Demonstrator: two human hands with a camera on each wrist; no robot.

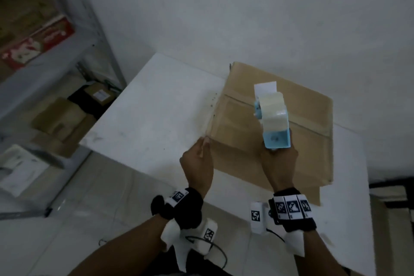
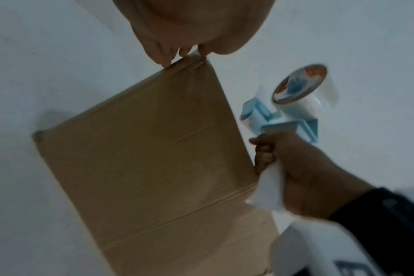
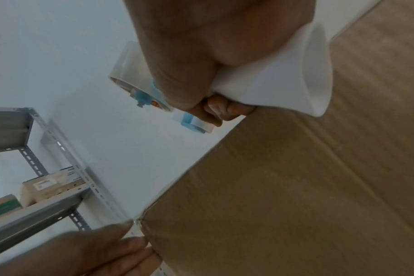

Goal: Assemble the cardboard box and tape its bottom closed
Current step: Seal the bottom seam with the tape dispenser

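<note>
A brown cardboard box (image 1: 273, 141) lies flaps-up on the white table (image 1: 156, 107), with clear tape along its centre seam and its left edge. My left hand (image 1: 203, 141) pinches the taped near-left corner of the box (image 2: 142, 158); in the left wrist view the fingertips (image 2: 164, 62) sit on that corner. My right hand (image 1: 277, 159) grips the white handle of a blue and white tape dispenser (image 1: 271, 114), held above the box's middle. The roll of clear tape (image 2: 303, 93) sits on the dispenser. The right wrist view shows the right hand's fingers (image 3: 225, 110) curled round the handle.
A grey metal shelf (image 1: 67, 51) with packages stands to the left of the table. Several cardboard boxes (image 1: 60, 116) lie on the floor under it. A white wall rises behind the table, and the box's near flap overhangs the table's front edge.
</note>
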